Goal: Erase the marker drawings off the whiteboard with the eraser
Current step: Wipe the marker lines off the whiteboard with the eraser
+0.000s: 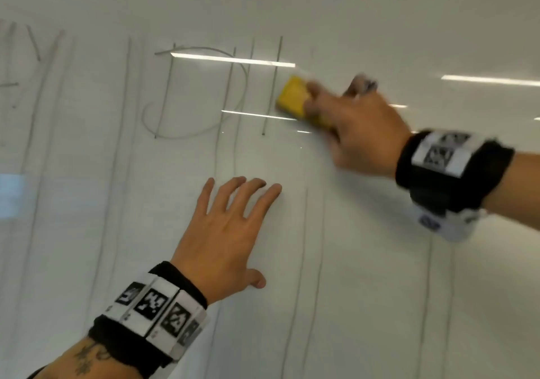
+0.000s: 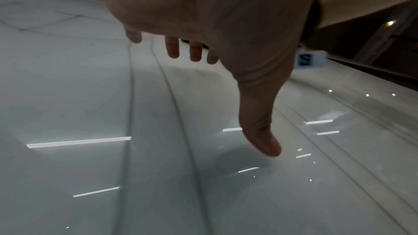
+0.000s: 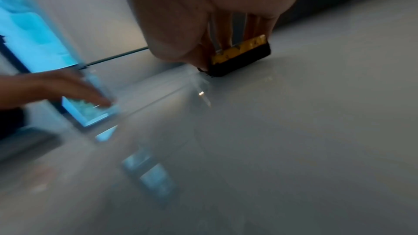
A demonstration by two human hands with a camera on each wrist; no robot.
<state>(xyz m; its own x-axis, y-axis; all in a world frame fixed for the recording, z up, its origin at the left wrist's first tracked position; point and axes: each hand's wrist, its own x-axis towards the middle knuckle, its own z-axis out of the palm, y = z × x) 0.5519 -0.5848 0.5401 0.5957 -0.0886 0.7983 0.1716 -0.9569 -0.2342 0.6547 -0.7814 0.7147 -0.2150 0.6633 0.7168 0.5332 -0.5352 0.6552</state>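
The whiteboard [image 1: 380,13] fills the head view and carries grey marker strokes across its left and centre. To the left of the left hand [image 1: 225,232], several long vertical lines [image 1: 122,145] run down the board; their blur prevents an exact count. Faint letter-like marks [image 1: 35,45] sit well to the upper left.

The left hand lies flat against the whiteboard with 4 fingers and the thumb spread and straight, holding nothing. The left wrist view confirms the spread posture, with the thumb [image 2: 262,131] extended toward the surface. This placement probably braces the body while the other hand works.

Above the left hand, between both hands, is 1 curved loop drawing [image 1: 204,95] crossed by several shorter vertical strokes. These remain unerased.

Immediately right of that loop, 1 yellow eraser [image 1: 292,98] contacts the board, touching the rightmost short stroke [image 1: 273,86]. The right hand [image 1: 362,133] grips the eraser from behind, fingers curled over its back. In the right wrist view the dark felt face [image 3: 239,63] of the eraser presses flat on the surface, which suits wiping. Motion blur on this hand suggests a stroke in progress.

The board area right of the right hand shows no dark marks, only faint lines lower down. Judgement: erasing is partly done, with the centre and left drawings outstanding.
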